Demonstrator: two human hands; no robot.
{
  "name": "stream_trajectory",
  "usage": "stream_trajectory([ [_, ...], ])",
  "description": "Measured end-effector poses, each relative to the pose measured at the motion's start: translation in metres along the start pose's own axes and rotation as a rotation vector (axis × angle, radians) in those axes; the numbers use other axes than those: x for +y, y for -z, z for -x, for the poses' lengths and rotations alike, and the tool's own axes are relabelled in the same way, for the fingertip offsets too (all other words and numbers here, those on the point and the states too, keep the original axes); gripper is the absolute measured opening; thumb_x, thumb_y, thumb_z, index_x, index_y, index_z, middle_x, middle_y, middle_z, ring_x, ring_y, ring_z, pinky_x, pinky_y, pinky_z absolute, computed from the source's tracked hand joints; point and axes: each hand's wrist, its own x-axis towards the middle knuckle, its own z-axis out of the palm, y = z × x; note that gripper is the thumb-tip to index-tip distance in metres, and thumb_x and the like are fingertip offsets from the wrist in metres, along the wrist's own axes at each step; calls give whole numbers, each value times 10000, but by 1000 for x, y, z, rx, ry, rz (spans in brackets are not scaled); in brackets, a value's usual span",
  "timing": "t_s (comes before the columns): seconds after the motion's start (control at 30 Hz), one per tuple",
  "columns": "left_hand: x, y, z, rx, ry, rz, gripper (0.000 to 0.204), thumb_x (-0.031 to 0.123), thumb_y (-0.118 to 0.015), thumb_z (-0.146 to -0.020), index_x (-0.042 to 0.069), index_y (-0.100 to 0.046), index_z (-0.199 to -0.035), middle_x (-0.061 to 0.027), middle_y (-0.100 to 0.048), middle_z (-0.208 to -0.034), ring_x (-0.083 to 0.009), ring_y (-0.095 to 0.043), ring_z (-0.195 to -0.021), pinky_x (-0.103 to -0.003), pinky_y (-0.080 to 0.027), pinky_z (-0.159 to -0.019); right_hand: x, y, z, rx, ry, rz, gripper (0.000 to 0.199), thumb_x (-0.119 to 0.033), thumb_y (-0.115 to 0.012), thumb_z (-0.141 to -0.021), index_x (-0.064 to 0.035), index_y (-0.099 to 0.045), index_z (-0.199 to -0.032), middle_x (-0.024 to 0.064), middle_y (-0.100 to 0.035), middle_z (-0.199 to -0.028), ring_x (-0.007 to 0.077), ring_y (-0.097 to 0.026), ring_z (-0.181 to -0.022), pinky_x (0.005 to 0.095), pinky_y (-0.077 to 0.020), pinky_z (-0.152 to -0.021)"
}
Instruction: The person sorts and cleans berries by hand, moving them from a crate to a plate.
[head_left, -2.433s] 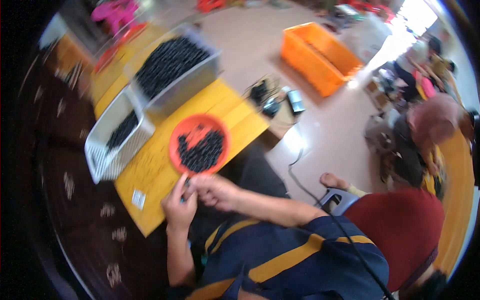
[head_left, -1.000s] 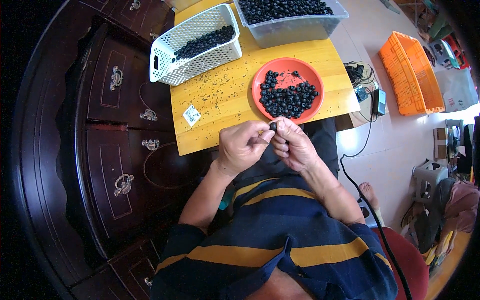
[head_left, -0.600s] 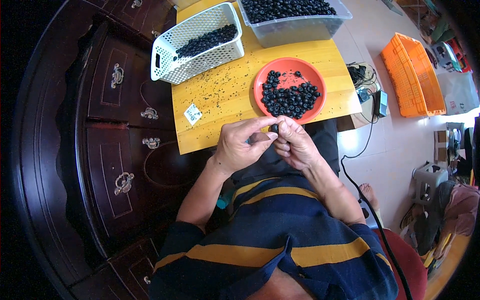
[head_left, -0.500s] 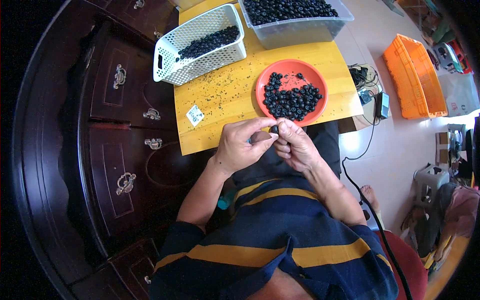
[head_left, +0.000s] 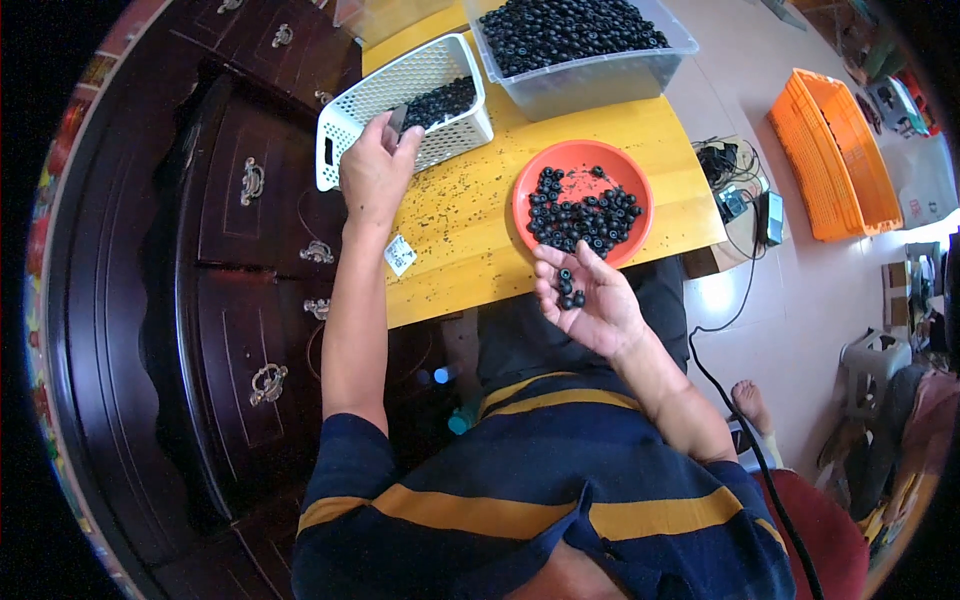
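Yellow wooden worktop (head_left: 470, 215) beside a dark carved wooden cabinet (head_left: 225, 270) with brass drawer handles. Pale glossy tiled floor (head_left: 790, 290) on the right, bright glare patches. Orange crate (head_left: 835, 150) on floor; black cable (head_left: 750, 420) trailing; red seat (head_left: 820, 530) lower right.

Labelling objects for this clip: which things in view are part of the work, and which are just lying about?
In use:
left hand over white basket
right hand cupping black beads
orange plate
clear tub

Lying about:
orange crate
small packet
cables

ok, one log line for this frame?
left hand: over white slotted plastic basket rim | right hand: palm up, cupping small black round pieces | round orange plate: same pieces
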Motion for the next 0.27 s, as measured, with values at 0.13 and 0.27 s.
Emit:
stream_trajectory([
  [0.13,23,-14,54,-349,26,198,351,246,-789,-820,23,-718,-1081,-105,-666,-703,-210,-673,-649,-327,-507,-613,-10,3,0,-112,65,-78,622,-467,-443,-1040,7,-441,-1443,174,-587,-1348,302,-582,-1218,419,-492,-1016],
  [0.27,47,-14,107,-496,-36,391,303,223,-798,-811,36,-734,-1039,-95,-669,-706,-206,-675,-666,-302,-508,-651,-11,-2,-1,-95,106,-60,679,-506,-425,-1034,0,-386,-1485,175,-535,-1430,317,-535,-1300,440,-448,-1077],
])
